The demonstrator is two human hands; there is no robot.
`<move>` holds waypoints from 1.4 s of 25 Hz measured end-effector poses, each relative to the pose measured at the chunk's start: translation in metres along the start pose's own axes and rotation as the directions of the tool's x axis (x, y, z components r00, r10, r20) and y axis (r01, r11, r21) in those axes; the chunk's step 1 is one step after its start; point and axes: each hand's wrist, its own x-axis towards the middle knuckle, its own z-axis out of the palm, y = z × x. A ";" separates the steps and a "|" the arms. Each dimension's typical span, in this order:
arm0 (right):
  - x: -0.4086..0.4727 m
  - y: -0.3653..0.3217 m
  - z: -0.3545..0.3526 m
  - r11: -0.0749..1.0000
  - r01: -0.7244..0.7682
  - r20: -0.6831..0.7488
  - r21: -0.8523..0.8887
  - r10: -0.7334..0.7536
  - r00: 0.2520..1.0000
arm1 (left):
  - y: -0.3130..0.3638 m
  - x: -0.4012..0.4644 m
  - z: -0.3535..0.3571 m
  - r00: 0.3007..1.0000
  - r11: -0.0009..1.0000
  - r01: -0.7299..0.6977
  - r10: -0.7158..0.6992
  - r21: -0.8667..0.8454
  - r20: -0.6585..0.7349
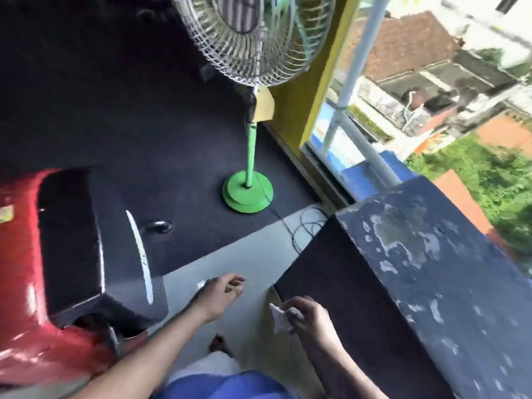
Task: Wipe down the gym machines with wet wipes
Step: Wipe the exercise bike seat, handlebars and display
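The frame is blurred by head motion, so fine detail is uncertain. The right hand (306, 315) pinches a crumpled white wet wipe (278, 318) between thumb and curled fingers, holding it in the air just beside the dark side face of a worn, flaking dark-blue padded block (426, 254) that juts in from the right. The left hand (223, 290) is reaching forward over the pale grey floor (244, 254), fingers loosely curled; a small white scrap (200, 284) shows at its edge, possibly a second wipe, but whether the fingers grip it cannot be told. To the left stands a red-framed gym machine with a black padded seat (72, 240), and further back a green pedestal fan with a white wire cage (249, 180) stands on the dark mat, its cord trailing across the floor. The step in hand looks like bringing the wipe to a machine face. To do it well, I would open the wipe out flatter before contact, since a bunched wad cleans little, then press it with spread fingers and draw it in long overlapping passes along the padding. The peeling vinyl probably calls for light pressure, as hard rubbing could lift more flakes. The free hand could brace against the block for steadiness.
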 end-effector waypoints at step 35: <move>0.818 -0.722 0.461 0.654 0.730 0.727 -0.198 -0.402 0.557 | -0.286 0.363 -0.809 0.454 0.824 0.220 -0.560 -0.522 -0.693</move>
